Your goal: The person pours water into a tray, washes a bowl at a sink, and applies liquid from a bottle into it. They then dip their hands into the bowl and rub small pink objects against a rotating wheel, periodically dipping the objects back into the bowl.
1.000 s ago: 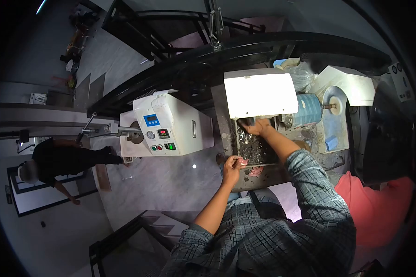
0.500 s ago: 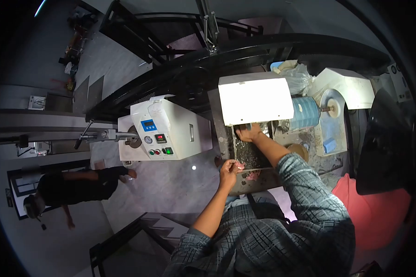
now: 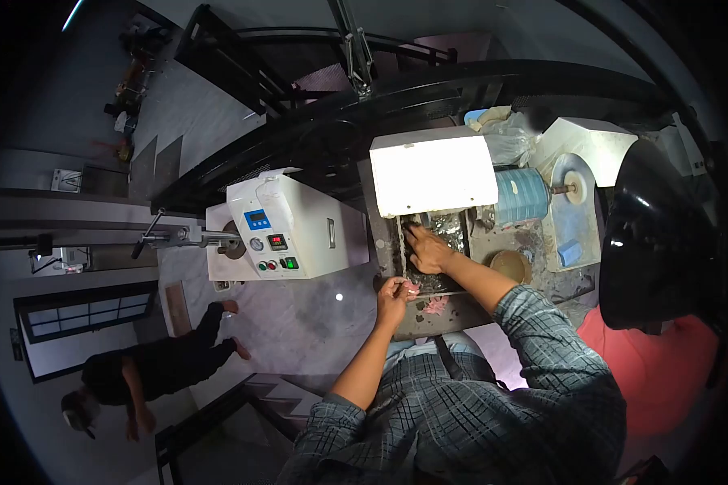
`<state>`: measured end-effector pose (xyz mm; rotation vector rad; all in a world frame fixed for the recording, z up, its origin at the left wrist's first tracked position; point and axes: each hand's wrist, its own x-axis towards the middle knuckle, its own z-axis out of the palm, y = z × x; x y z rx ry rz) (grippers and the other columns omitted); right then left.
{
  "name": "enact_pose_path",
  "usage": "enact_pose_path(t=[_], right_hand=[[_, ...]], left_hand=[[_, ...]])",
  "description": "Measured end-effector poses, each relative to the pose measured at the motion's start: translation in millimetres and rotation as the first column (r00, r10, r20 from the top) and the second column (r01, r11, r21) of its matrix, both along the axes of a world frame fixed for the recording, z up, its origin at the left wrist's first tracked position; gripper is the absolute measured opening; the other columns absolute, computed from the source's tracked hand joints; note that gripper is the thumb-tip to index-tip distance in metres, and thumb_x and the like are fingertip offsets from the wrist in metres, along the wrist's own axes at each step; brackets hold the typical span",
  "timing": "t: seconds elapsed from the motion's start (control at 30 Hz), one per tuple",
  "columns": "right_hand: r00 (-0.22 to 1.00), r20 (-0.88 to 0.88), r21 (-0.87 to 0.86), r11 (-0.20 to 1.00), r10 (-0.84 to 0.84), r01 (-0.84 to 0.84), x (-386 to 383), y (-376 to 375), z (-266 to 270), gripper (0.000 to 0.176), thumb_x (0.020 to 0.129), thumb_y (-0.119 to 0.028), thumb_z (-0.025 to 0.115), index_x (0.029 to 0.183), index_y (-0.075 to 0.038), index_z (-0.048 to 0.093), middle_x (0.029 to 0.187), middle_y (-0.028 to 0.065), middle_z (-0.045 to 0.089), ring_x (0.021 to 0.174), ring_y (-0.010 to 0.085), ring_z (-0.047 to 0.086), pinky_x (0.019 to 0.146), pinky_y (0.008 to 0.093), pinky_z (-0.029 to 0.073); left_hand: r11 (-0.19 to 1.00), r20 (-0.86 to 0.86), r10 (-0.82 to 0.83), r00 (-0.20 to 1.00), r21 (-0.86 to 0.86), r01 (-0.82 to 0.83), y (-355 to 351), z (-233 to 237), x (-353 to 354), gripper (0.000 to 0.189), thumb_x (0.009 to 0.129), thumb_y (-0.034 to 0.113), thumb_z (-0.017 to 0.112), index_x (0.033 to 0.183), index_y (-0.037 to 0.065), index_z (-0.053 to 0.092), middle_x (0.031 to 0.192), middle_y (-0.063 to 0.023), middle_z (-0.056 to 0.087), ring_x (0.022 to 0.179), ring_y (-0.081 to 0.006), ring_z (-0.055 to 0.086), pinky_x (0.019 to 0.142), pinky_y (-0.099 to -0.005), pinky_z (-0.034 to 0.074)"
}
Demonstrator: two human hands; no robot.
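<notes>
At far left, 1 person in black is well apart from the bench, beyond a white machine with a control panel. The left hand pinches a small pink piece at the near edge of the wet tray; a light, steady fingertip hold suits something so small. Below the white hood, the right hand reaches down into the tray, its grip impossible to tell; slow, deliberate finger movements seem wise. Pink scraps lie nearby, left of a round bowl.
</notes>
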<state>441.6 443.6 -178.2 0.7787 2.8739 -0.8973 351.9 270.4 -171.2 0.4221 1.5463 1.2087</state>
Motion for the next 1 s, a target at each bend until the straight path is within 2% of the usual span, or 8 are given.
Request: enact_pose_path(t=[0.1,0.17,0.23,0.5,0.63,0.67,0.8,1.0], right_hand=[[0.999,-0.053,-0.023,1.0,-0.001,-0.001,1.5,14.8,-17.3,0.066,0.084,-0.027,0.049,0.136,0.008,0.029,0.135,0.0301,0.037,0.122,0.0413,0.042,0.106,0.0438,0.033],[0.985,0.156,0.042,0.997,-0.067,0.062,-10.2,34.4,-18.7,0.062,0.085,-0.032,0.046,0.136,0.001,0.033,0.129,0.0297,0.044,0.118,0.0412,0.046,0.103,0.0446,0.036],[0.979,0.18,-0.04,0.994,-0.097,0.106,-19.0,42.9,-2.8,0.058,0.087,-0.038,0.039,0.137,-0.007,0.034,0.131,0.0244,0.046,0.119,0.0381,0.047,0.102,0.0439,0.036],[0.981,0.132,0.096,0.987,-0.139,0.127,-21.1,26.0,-35.1,0.063,0.085,-0.035,0.037,0.141,-0.007,0.027,0.134,0.0195,0.045,0.118,0.0312,0.05,0.104,0.0406,0.034],[0.971,0.236,0.016,0.999,-0.037,0.034,-16.9,14.4,-20.7,0.07,0.083,-0.031,0.043,0.141,0.003,0.024,0.137,0.022,0.04,0.122,0.0289,0.046,0.106,0.0417,0.032],[0.991,0.121,-0.061,0.996,-0.052,0.06,-13.4,8.5,-3.8,0.067,0.079,-0.026,0.049,0.135,0.008,0.032,0.14,0.0251,0.034,0.129,0.0349,0.036,0.107,0.0367,0.032],[0.994,-0.109,-0.034,0.999,-0.02,0.016,-2.6,-5.7,-16.6,0.054,0.077,-0.018,0.052,0.122,0.012,0.046,0.131,0.0254,0.041,0.122,0.0374,0.041,0.105,0.037,0.034],[0.991,-0.083,-0.137,0.983,0.107,-0.118,23.6,-20.9,-3.8,0.051,0.078,-0.017,0.051,0.121,0.012,0.046,0.129,0.0263,0.042,0.121,0.0376,0.042,0.105,0.0372,0.033]], left_hand=[[1.0,-0.001,-0.009,1.0,-0.011,0.009,1.9,-0.3,1.2,0.011,0.094,0.008,0.051,0.099,-0.002,0.052,0.092,-0.013,0.062,0.081,-0.022,0.065,0.071,-0.0293,0.055],[1.0,0.003,0.025,1.0,-0.008,-0.025,1.9,1.2,2.8,0.007,0.093,0.003,0.049,0.097,-0.002,0.053,0.087,-0.0123,0.063,0.079,-0.0208,0.066,0.069,-0.0277,0.056],[0.999,-0.006,0.032,0.999,-0.017,-0.032,-1.3,1.6,5.0,0.007,0.093,0.003,0.049,0.097,-0.002,0.053,0.088,-0.0125,0.063,0.079,-0.0209,0.066,0.069,-0.0279,0.056],[0.998,0.02,0.054,0.998,0.026,-0.055,2.4,3.5,5.2,0.009,0.093,0.004,0.05,0.099,-0.003,0.053,0.091,-0.014,0.064,0.081,-0.0218,0.067,0.068,-0.0277,0.056],[0.999,-0.001,0.032,0.999,-0.009,-0.032,1.9,-0.6,2.1,0.011,0.093,0.006,0.051,0.1,-0.003,0.052,0.091,-0.0138,0.063,0.081,-0.0231,0.067,0.068,-0.0282,0.055],[1.0,0.005,0.022,1.0,-0.019,-0.022,1.9,-0.2,2.6,0.012,0.094,0.007,0.051,0.101,-0.002,0.052,0.092,-0.0136,0.062,0.081,-0.0241,0.066,0.069,-0.0288,0.055],[1.0,-0.006,0.028,1.0,-0.007,-0.028,1.9,3.1,3.9,0.011,0.094,0.006,0.05,0.101,-0.002,0.052,0.092,-0.0143,0.062,0.081,-0.0238,0.066,0.069,-0.0295,0.055],[1.0,-0.033,0.013,0.999,-0.001,-0.013,1.6,-2.0,4.3,0.011,0.093,0.006,0.051,0.101,-0.002,0.052,0.091,-0.0137,0.063,0.081,-0.0236,0.066,0.069,-0.0291,0.055]])
